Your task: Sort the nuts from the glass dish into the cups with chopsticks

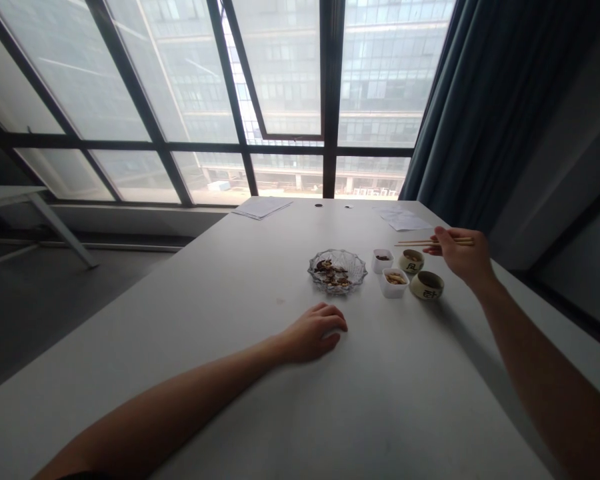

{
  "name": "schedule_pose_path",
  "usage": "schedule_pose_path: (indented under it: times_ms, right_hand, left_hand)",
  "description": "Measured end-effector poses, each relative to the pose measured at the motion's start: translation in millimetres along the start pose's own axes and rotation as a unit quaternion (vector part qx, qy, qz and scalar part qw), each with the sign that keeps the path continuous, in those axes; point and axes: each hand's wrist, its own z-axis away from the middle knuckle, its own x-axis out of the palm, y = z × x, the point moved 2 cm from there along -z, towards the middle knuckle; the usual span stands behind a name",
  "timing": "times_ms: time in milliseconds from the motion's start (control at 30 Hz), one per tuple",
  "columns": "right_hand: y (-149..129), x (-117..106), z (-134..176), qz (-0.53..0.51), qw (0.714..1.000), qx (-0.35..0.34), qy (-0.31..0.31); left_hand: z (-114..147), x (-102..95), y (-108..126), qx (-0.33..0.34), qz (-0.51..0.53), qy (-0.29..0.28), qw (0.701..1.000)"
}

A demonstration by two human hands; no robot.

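Note:
My right hand [460, 253] is closed around a pair of chopsticks [411, 243], whose tips point left above the small containers. Below it stand two round ceramic pots with dark characters, the rear pot [411, 262] and the front pot [427, 287]. Left of them are two white plastic cups: the rear cup [382, 261] holds dark bits, the front cup [395, 284] pale yellowish pieces. A clear glass bowl [359, 275] contains mixed dark and yellowish dried pieces. Nearer to me, my left hand [314, 333] lies on the table, fingers loosely bent and thumb apart, with nothing in it.
The white table [220, 293] reaches toward the windows. Sheets of paper lie at its far left [263, 208], and another paper [404, 219] lies at the far right. A dark curtain [485, 120] hangs on the right; another table [10, 195] stands at the left.

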Motion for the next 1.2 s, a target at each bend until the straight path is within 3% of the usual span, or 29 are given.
schedule_pose_path:
  times_ms: [300,567,767,967,1200]
  right_hand:
    - [-12.1,10.6,4.9,-0.036,0.997,-0.062,-0.016]
    - [-24.2,21.1,18.8,-0.069,0.996,-0.053,-0.031]
    - [-27.2,40.4,34.7,-0.091,0.989,-0.026,-0.112]
    - [-12.2,63.4,53.0,-0.079,0.975,0.034,-0.202]
    - [-12.1,88.4,68.7,-0.044,0.95,0.024,-0.309]
  left_hand:
    - [-0.2,-2.3,3.3,0.003,0.0,0.001,1.0]
    - [-0.3,-1.3,2.2,0.001,0.002,0.003,1.0]
    - [-0.1,-0.4,1.3,0.002,0.002,0.003,1.0]
    - [-1.1,-0.8,1.9,0.003,0.002,0.006,1.0]
    - [-0.4,-2.3,4.7,0.002,0.002,0.012,1.0]
